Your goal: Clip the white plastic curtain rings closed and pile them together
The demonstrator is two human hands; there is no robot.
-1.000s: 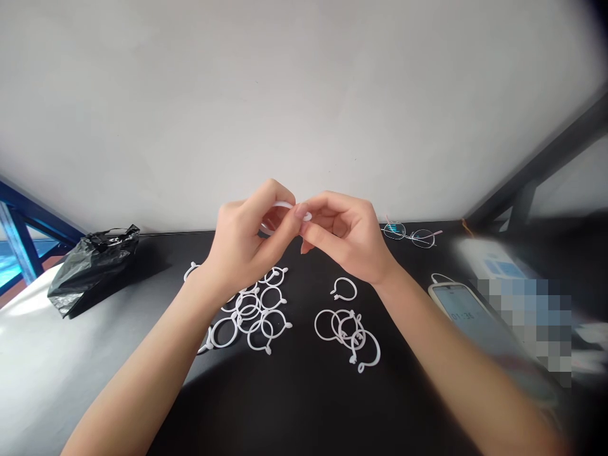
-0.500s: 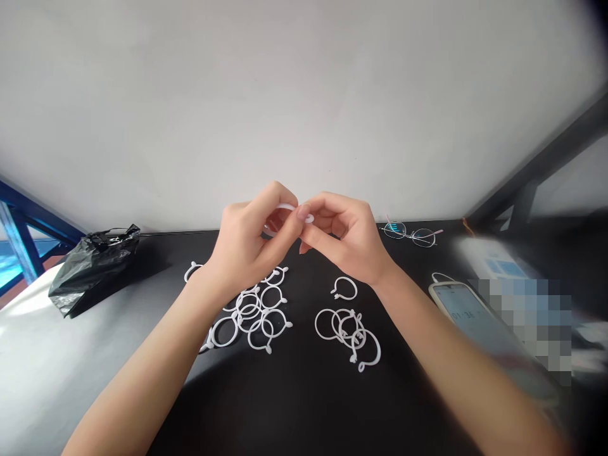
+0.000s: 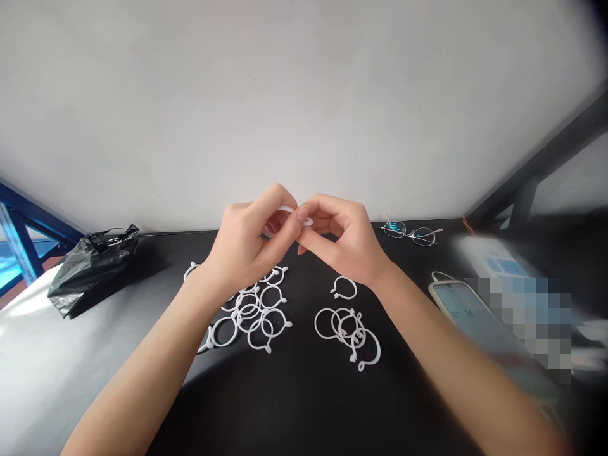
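A white plastic curtain ring (image 3: 285,209) is held up above the far part of the table, its small eyelet showing between my fingertips. My left hand (image 3: 259,237) is closed around it, thumb pressed near the eyelet. From the other side, my right hand (image 3: 339,234) pinches the same ring at its end, the thumb and index finger meeting my left fingertips. Most of the ring is hidden by the fingers. Below my left wrist lies a cluster of similar rings (image 3: 225,331). A smaller group, with parted ends showing on some (image 3: 379,349), lies below my right hand, with one ring (image 3: 355,288) apart.
A crumpled black plastic bag (image 3: 92,266) sits at the left on the black table (image 3: 266,405). Wire-framed glasses (image 3: 422,237) lie near the wall at the right. Nearer are a phone (image 3: 468,316) with a cable and a pale, blurred package (image 3: 494,256).
Both hands stay almost in place around the ring, with only a slight shift of the right hand to the left. The rings on the table have not moved.
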